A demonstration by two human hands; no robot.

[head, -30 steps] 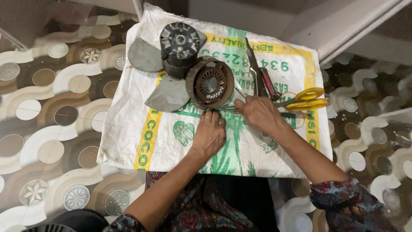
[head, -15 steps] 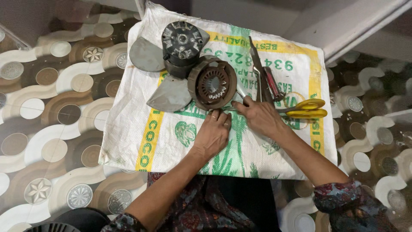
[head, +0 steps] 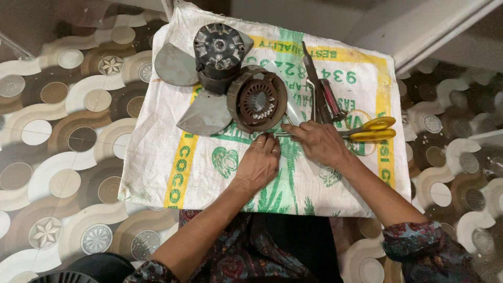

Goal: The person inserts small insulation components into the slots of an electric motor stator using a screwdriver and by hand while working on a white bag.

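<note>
My left hand [head: 257,165] rests palm down on a white woven sack [head: 173,167], its ringed fingertips bunched just below a round brown motor housing [head: 258,99]. My right hand [head: 318,141] lies beside it, fingers pinched on a thin metal piece [head: 285,134] that points toward the left fingertips. Whether the left hand also grips that piece is hidden. A dark fan motor [head: 219,50] with grey blades [head: 175,65] sits behind the housing.
Pliers with red handles [head: 325,99] and yellow-handled scissors [head: 369,130] lie on the sack right of my hands. The sack lies on a patterned brown and white floor [head: 63,136]. A white frame [head: 435,31] runs along the far right.
Both hands stay close together below the housing, with only small finger movements. The view has shifted slightly.
</note>
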